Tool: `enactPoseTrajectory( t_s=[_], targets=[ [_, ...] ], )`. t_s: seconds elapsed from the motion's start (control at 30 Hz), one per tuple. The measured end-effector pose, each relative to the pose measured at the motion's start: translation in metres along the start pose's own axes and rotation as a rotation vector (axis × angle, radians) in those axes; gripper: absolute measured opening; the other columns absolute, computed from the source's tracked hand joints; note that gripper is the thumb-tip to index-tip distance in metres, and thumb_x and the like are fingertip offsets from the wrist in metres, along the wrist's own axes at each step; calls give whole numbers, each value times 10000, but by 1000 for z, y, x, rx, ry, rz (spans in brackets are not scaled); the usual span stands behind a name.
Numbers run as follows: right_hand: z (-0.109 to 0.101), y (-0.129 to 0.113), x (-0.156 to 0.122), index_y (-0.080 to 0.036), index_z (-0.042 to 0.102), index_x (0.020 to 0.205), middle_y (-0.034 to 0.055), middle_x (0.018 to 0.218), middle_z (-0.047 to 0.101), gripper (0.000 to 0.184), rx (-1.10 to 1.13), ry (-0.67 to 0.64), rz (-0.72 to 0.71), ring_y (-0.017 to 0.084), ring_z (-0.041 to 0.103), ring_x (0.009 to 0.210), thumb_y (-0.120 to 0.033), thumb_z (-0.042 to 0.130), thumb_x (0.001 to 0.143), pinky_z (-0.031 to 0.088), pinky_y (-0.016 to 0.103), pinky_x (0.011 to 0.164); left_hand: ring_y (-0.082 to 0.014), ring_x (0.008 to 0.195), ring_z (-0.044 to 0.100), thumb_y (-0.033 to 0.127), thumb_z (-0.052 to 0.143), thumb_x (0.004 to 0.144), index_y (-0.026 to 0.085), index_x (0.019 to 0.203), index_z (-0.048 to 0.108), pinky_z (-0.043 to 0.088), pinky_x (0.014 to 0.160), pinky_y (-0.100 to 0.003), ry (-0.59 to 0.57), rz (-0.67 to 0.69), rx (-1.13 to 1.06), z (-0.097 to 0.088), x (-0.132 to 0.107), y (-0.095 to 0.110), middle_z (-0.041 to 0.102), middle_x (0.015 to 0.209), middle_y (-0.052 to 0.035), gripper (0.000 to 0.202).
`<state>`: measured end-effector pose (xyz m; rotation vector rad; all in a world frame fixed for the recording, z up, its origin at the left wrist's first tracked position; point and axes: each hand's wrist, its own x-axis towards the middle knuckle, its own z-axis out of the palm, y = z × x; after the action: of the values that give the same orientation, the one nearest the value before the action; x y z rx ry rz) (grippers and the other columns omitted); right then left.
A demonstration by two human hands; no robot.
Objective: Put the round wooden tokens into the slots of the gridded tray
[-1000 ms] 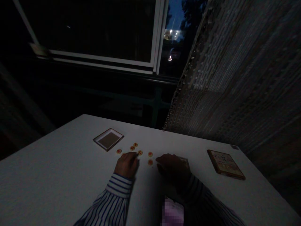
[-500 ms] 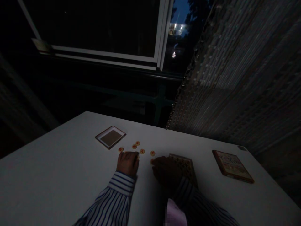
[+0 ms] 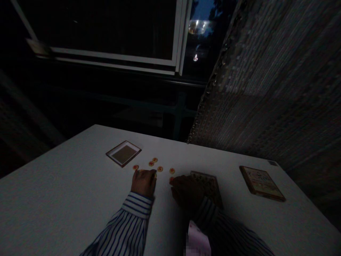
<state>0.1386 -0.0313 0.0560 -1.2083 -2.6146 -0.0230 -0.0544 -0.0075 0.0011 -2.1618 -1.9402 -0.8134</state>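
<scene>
Several small round yellow discs with red marks [image 3: 160, 169] lie on a white table [image 3: 66, 199]. My left hand [image 3: 144, 182] rests on the table just below them, its fingers curled down with the tips at the nearest discs. My right hand [image 3: 186, 193] lies in shadow to the right, fingertips at another disc [image 3: 171, 180]. Its fingers are too dark to read. A patterned square board [image 3: 209, 185] lies right behind the right hand. Both sleeves are striped.
A shallow square tray with a brown inside [image 3: 123, 153] sits beyond the discs at the left. A flat brown box with a printed lid [image 3: 261, 183] lies at the right. A beaded curtain [image 3: 266, 89] hangs at the right, and a dark window [image 3: 112, 32] is behind the table.
My right hand has slid left off the patterned board, which now shows, and reached the disc nearest it. The left hand has hardly moved. The camera view has shifted slightly.
</scene>
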Motion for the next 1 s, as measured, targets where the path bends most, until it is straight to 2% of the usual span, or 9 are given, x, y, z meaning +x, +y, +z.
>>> enactPoseTrajectory(
  t_s=[0.13, 0.37, 0.63, 0.8, 1.0],
  targets=[
    [0, 0, 0, -190, 555, 968, 59, 948, 594, 238, 18, 32, -1, 173, 508, 842, -214, 398, 791, 348, 324, 751, -218, 819, 565, 273, 451, 736, 212, 907, 590, 286, 897, -441, 23, 10, -1, 1, 0, 0, 647, 802, -48, 229],
    [2, 1, -1, -185, 551, 978, 57, 938, 597, 246, 19, 47, -16, 173, 506, 851, -202, 387, 795, 347, 325, 751, -206, 835, 579, 312, 432, 764, 173, 964, 556, 336, 875, -412, 57, 94, -75, -9, 2, 0, 647, 887, -75, 274],
    [0, 3, 0, -185, 540, 974, 55, 923, 591, 235, 4, 20, -2, 154, 499, 857, -200, 395, 790, 337, 296, 763, -201, 846, 577, 318, 473, 753, 175, 982, 543, 393, 832, -381, 169, 143, -208, -13, 2, 8, 640, 924, -77, 279],
    [-6, 4, 1, -193, 548, 941, 54, 891, 591, 218, -39, 9, 31, 156, 503, 819, -208, 383, 800, 326, 297, 727, -187, 830, 572, 279, 501, 741, 175, 1005, 524, 435, 774, -347, 208, 199, -310, -18, 1, 15, 637, 920, -67, 285],
    [-20, 4, 4, -204, 553, 899, 44, 882, 593, 203, -90, -51, 47, 162, 505, 808, -205, 373, 805, 325, 309, 733, -189, 862, 562, 243, 494, 750, 170, 1041, 502, 436, 791, -356, 200, 215, -361, -17, -2, 21, 623, 962, -78, 301]
  ],
)
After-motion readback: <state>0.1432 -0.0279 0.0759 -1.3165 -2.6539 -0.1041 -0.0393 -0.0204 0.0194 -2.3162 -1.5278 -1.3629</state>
